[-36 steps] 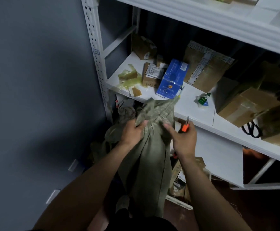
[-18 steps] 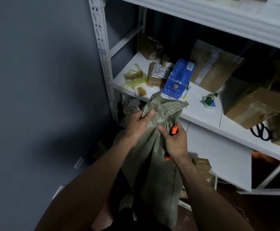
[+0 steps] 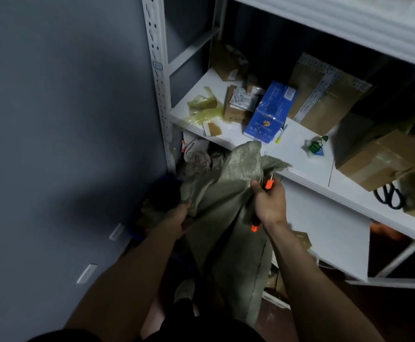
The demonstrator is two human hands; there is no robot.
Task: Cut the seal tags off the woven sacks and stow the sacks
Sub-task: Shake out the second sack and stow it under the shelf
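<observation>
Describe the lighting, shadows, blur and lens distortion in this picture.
Head view: dim, bluish light; the white shelf is brightest, the gray wall carries a broad soft shadow, and the space under the shelf is nearly black. Head view: the left hand looks slightly smeared, the right hand with its orange cutter and the sack sharper. Head view: the wide lens makes the shelf post lean; no glare.

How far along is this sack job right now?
Done, seemingly: crumpled sacks lie heaped under the shelf. In hand: the left hand and right hand grip a green woven sack, the right also holding an orange-handled cutter. Left: stowing this sack; I cannot tell whether its seal tag is off.
</observation>
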